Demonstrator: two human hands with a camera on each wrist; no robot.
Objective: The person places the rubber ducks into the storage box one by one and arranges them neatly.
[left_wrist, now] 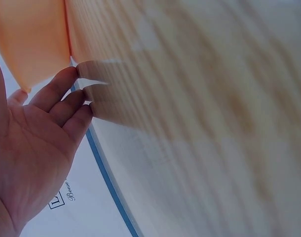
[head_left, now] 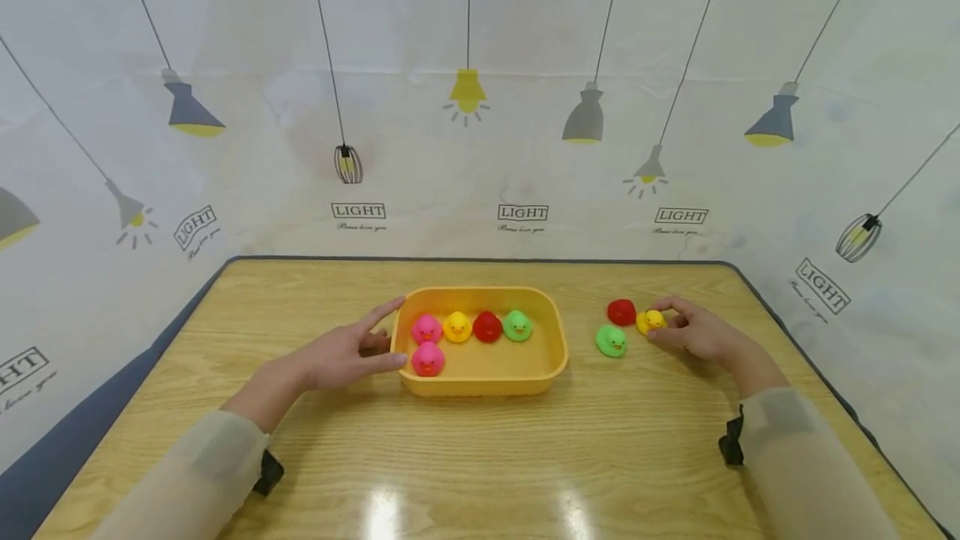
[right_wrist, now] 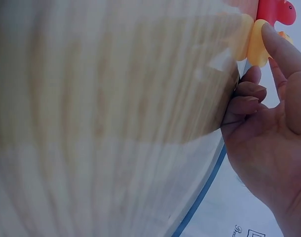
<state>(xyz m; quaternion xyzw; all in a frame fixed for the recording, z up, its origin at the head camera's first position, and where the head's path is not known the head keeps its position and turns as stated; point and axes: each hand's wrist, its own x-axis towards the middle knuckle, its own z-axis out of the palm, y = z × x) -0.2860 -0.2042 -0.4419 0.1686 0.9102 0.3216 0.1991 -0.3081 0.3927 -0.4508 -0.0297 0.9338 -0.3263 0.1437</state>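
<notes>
My right hand (head_left: 701, 333) pinches a yellow rubber duck (head_left: 650, 322) between thumb and index finger at the table's right side. In the right wrist view the duck's yellow body (right_wrist: 258, 44) shows low at the tabletop, and the other fingers are curled beneath the palm. A red rubber duck (head_left: 621, 312) and a green rubber duck (head_left: 612, 341) lie just left of it. My left hand (head_left: 337, 357) rests against the left end of a yellow plastic bin (head_left: 487, 386), thumb and index finger spread along its rim. Its remaining fingertips (left_wrist: 86, 111) touch the table.
Inside the bin a pink duck (head_left: 427, 329), a yellow duck (head_left: 457, 327), a red duck (head_left: 487, 327) and a green duck (head_left: 517, 325) form a back row. Another pink duck (head_left: 428, 359) sits in front. A lamp-print cloth (head_left: 465, 173) borders the wooden table (head_left: 480, 457).
</notes>
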